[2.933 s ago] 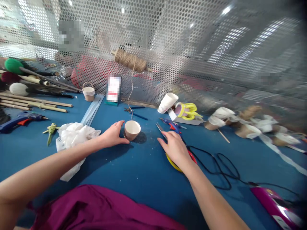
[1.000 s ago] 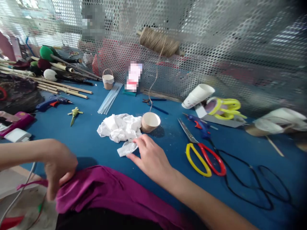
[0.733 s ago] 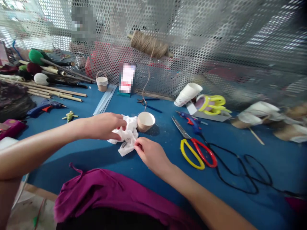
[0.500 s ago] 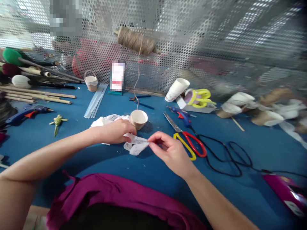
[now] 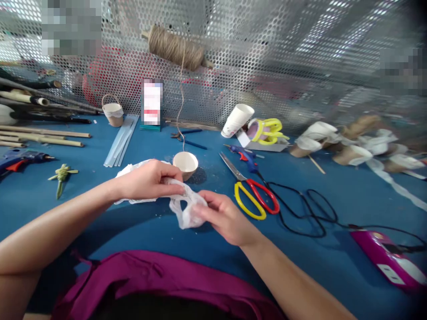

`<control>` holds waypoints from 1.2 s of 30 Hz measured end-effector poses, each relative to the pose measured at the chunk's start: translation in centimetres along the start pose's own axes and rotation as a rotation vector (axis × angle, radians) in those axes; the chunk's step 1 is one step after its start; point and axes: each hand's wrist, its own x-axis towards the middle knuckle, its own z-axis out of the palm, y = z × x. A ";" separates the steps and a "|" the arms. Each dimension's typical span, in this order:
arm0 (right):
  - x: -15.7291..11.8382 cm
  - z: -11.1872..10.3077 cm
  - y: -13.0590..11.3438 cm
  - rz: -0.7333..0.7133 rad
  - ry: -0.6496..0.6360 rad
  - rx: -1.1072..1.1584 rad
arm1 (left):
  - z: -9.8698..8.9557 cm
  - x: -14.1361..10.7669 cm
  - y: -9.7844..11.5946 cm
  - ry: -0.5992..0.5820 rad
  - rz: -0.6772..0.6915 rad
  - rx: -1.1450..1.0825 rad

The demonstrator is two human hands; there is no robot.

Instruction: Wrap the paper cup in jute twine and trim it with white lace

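1. Upright sheet of perforated grey metal (image 5: 293,80): forms the background, tilted slightly in the view.
2. Flat blue worktop (image 5: 150,242): extends from the foot of the metal sheet toward the person.
3. Left hand (image 5: 151,180): its grip is closed, thumb and fingers pinching a thin, crinkled strip of translucent white fabric (image 5: 190,215).
4. Right hand (image 5: 227,218): its grip is likewise closed, thumb and fingers pinching the gathered right end of the strip.
5. The strip: raised between the two hands at the middle of the worktop, bent into a small open loop; a bunched heap of white fabric (image 5: 135,171) lies behind the left hand, any join between the two being hidden.
6. Oblong spool of brown twine (image 5: 175,48): slightly slanted against the metal sheet; one thin strand (image 5: 182,102) descends to the far rim of the cup (8).
7. Long-bladed steel scissors with one yellow and one red handle (image 5: 248,189): lying to the right of the right hand, untouched, blades pointing away from the person.
8. Round brown paper cup with a white interior (image 5: 186,161): upright, just beyond the hands.
9. Small brown basket with a white band and arched handle (image 5: 114,116): upright, near the metal sheet.
10. Green knotted figure with short arms (image 5: 62,177): lying left of the heap.
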 end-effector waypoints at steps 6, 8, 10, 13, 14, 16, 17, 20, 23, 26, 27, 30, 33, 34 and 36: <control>-1.3 -3.0 -1.5 -0.188 0.107 0.244 | -3.0 -0.6 -1.8 -0.251 -0.148 -0.098; -1.5 -3.5 -1.8 -0.259 0.141 0.233 | -4.0 -1.1 -2.4 -0.317 -0.188 -0.037; -1.6 -3.7 -1.8 -0.281 0.161 0.197 | -5.0 -1.6 -2.8 -0.334 -0.223 0.021; -1.6 -3.6 -1.8 -0.276 0.183 0.155 | -6.6 -2.5 -3.0 -0.218 -0.246 0.025; -1.6 -3.6 -1.8 -0.275 0.197 0.149 | -7.1 -2.8 -3.0 -0.175 -0.250 0.001; -1.5 -3.7 -2.0 -0.286 0.242 0.160 | -8.0 -3.5 -2.8 -0.111 -0.267 -0.067; -1.5 -3.9 -2.1 -0.298 0.274 0.177 | -8.3 -3.8 -2.6 -0.085 -0.274 -0.103; -1.4 -4.8 -2.4 -0.346 0.373 0.258 | -9.0 -4.8 -2.4 0.029 -0.269 -0.197; -1.2 -5.7 -2.3 -0.351 0.456 0.356 | -9.3 -5.3 -2.4 0.146 -0.264 -0.289; -0.9 -6.2 -2.0 -0.322 0.510 0.418 | -9.3 -5.6 -2.3 0.257 -0.209 -0.335; -0.8 -6.3 -1.9 -0.322 0.512 0.421 | -9.2 -5.6 -2.2 0.310 -0.178 -0.324; -0.7 -6.3 -1.9 -0.345 0.499 0.400 | -8.9 -5.7 -1.7 0.476 -0.111 -0.222; -0.8 -6.0 -1.7 -0.344 0.505 0.373 | -9.0 -5.8 -1.5 0.585 -0.119 -0.144; -0.9 -5.8 -1.6 -0.338 0.511 0.356 | -9.1 -5.7 -1.5 0.570 -0.151 -0.121; -1.0 -4.8 -1.5 -0.314 0.505 0.283 | -9.0 -5.4 -1.7 0.464 -0.245 -0.015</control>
